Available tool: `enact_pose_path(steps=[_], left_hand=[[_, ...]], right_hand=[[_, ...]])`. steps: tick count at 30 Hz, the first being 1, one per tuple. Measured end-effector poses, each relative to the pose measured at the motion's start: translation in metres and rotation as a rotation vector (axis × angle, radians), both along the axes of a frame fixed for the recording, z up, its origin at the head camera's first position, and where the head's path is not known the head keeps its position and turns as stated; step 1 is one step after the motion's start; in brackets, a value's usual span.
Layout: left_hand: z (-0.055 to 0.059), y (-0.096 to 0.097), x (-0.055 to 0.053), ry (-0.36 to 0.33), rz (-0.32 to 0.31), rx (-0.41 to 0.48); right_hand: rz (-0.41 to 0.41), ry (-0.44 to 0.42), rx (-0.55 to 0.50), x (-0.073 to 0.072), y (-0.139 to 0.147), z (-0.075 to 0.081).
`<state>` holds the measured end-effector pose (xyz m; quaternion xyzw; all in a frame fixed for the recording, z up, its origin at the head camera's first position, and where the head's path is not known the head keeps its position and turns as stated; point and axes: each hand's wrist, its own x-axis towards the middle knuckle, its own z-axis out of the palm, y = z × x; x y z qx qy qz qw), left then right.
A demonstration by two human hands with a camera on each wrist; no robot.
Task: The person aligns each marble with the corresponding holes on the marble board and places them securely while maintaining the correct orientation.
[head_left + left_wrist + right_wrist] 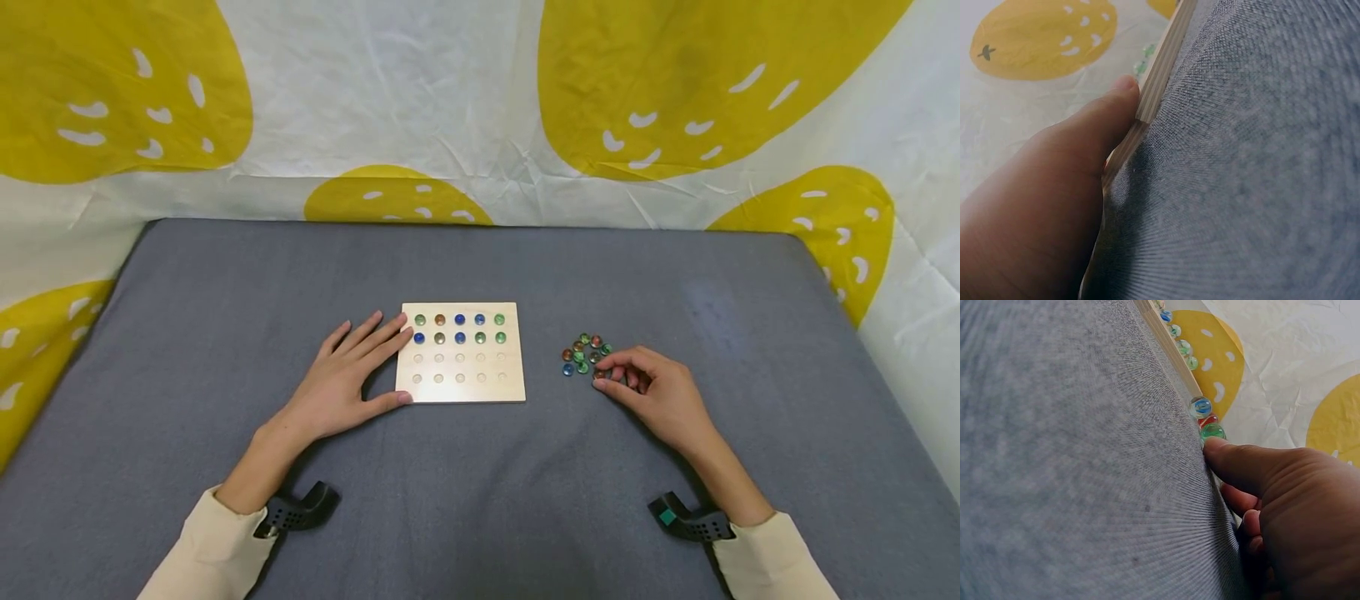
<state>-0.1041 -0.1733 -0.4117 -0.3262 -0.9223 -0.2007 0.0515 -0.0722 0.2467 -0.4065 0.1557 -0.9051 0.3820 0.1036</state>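
Board (pixel 513 367) half filled, reddish marble (pixel 598 375) in the grip

At L, our left hand (pixel 341 387) grasps nothing: fingers spread, fingertips & thumb touching the board's L edge, prob. to steady it. The board lies mid-table (pixel 480 492), 4 rows of 5 spots; the top 2 rows carry seated marbles (pixel 460 337), mostly blue & green, the bottom 2 are bare. R of the board, apart from it, sits a loose cluster (pixel 580 357) of mixed colours. At its near R side our right hand (pixel 663 400) pinches the reddish marble btwn thumb & index; fingertips partly hide it, so we can't tell if it's off the table. We'd judge the step as picking up; next move calls for a clean lift, a carry L, and gentle lowering into a third-row spot.
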Motion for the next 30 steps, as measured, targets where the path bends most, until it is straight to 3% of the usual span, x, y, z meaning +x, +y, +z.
enact_pose_path(steps=[15,22,30], left_hand=[[-0.002,0.001,0.001,0.012,0.0,0.003],[-0.002,0.001,0.002,0.011,0.0,0.008],[-0.001,0.001,0.002,0.012,-0.001,0.011]], right_hand=[[0.057,0.126,0.019,0.002,-0.001,0.005],[0.022,0.126,0.018,0.005,-0.009,0.021],[0.038,0.08,-0.032,0.003,-0.032,0.038]])
